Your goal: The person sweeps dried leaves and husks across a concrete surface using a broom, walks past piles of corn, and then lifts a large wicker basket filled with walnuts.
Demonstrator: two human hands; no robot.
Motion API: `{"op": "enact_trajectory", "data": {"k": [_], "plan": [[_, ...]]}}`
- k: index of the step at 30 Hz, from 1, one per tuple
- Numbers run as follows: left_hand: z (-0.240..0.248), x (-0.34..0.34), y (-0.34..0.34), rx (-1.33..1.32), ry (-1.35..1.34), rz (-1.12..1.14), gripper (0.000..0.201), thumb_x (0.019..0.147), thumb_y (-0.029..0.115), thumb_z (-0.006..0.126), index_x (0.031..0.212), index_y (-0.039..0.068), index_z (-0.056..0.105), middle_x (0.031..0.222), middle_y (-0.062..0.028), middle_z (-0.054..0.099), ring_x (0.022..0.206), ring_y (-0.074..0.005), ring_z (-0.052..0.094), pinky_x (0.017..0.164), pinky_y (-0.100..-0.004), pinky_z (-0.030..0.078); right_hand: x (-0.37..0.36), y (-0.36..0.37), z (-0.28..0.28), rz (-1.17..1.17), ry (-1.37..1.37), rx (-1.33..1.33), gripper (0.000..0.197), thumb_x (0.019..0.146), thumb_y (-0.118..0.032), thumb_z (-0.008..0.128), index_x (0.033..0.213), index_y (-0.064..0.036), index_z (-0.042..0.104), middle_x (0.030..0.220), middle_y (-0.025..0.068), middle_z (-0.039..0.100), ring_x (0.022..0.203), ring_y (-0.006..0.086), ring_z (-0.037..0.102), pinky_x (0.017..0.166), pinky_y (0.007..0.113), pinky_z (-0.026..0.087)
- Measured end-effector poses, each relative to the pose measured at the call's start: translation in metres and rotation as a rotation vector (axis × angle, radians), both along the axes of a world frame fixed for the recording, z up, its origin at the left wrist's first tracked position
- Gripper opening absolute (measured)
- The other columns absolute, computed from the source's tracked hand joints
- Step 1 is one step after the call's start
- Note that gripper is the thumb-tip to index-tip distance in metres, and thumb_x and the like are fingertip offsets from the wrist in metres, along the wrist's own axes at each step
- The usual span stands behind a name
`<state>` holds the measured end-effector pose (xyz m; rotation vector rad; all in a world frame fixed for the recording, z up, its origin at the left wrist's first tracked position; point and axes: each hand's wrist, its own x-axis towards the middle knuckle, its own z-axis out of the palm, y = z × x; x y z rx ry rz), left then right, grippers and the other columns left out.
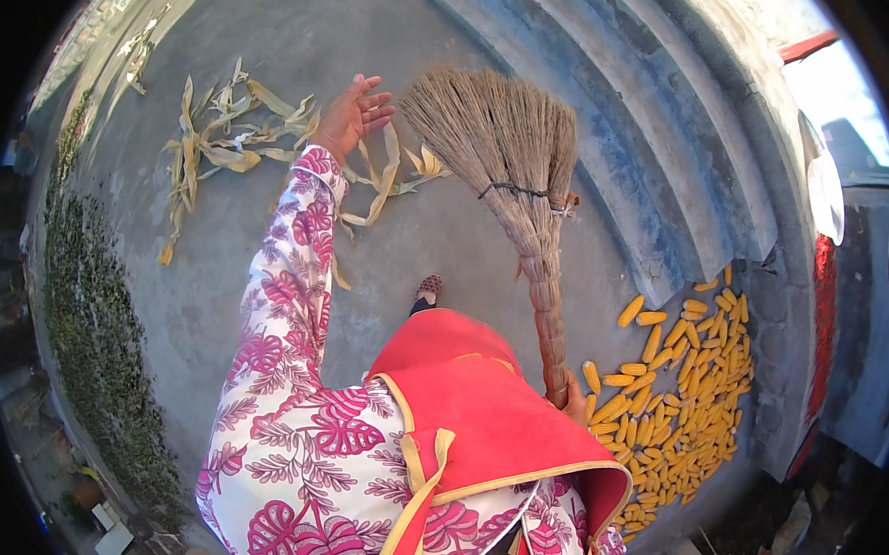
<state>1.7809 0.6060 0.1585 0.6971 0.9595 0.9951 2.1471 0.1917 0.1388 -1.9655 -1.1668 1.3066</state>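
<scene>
Red apron [470, 405] foremost, the right hand [575, 403] grips a broom [534, 239] between husks [201, 147] and steps [647, 140], the left hand [356, 116] loosely spread, seemingly empty; a slackened one-handed hold could drop the broom onto corn [669, 431].

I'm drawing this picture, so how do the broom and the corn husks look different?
The broom is brown and tied in a bundle, while the corn husks are paler and lie loose. The broom is held in the right hand; the corn husks are on the grey ground. The broom has thin bristles, but the corn husks are wider, curling strips. Both look dry.
</scene>
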Motion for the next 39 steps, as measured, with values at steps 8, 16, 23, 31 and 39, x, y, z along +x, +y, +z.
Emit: {"op": "enact_trajectory", "data": {"k": [8,16,23,31,39], "plan": [[0.004,0.022,0.024,0.280,0.596,-0.351,0.045,0.076,0.033,0.050,0.108,0.005,0.040,0.093,-0.0045,0.049,0.077,-0.0111,0.048,0.070,-0.0226,0.038,-0.004,-0.008,0.012,0.082,-0.124,-0.010,0.053,0.060,-0.008,0.057,0.109,-0.0073,0.037,0.076,0.0189,0.054,0.070,0.0320,0.055,0.057,0.034,0.043],[-0.001,0.005,0.033,0.635,1.034,-0.248,0.030,0.076,0.028,0.050,0.061,0.001,0.051,0.050,-0.0016,0.044,0.049,-0.0097,0.037,0.049,-0.0241,0.034,0.002,-0.028,-0.006,0.097,-0.088,0.017,0.055,0.060,-0.008,0.059,0.110,-0.0081,0.037,0.081,0.0193,0.053,0.073,0.0309,0.055,0.059,0.033,0.043],[0.048,-0.089,0.071,0.661,1.097,0.486,0.031,0.076,0.029,0.048,0.062,0.001,0.050,0.051,-0.0006,0.044,0.051,-0.0084,0.038,0.047,-0.0233,0.031,-0.007,-0.054,-0.021,-0.221,0.053,-0.079,0.054,0.062,-0.009,0.059,0.111,-0.0027,0.036,0.083,0.0130,0.054,0.072,0.0191,0.054,0.061,0.028,0.042],[0.002,-0.161,0.105,0.478,1.972,-0.383,0.069,0.066,0.044,0.053,0.116,0.000,0.033,0.109,-0.0293,0.038,0.105,-0.0368,0.034,0.089,-0.0368,0.027,0.001,-0.084,-0.079,-0.322,0.089,0.019,0.050,0.063,-0.009,0.056,0.109,0.0003,0.039,0.081,0.0062,0.053,0.070,0.0117,0.050,0.062,0.025,0.041],[-0.073,-0.084,0.048,0.950,1.563,-0.033,0.049,0.072,0.025,0.052,0.112,0.000,0.036,0.103,-0.0199,0.045,0.089,-0.0301,0.047,0.079,-0.0365,0.034,-0.013,-0.053,-0.046,-0.484,0.205,-0.153,0.047,0.060,-0.005,0.053,0.105,0.0012,0.042,0.072,0.0052,0.051,0.055,0.0105,0.049,0.052,0.023,0.043]]}}
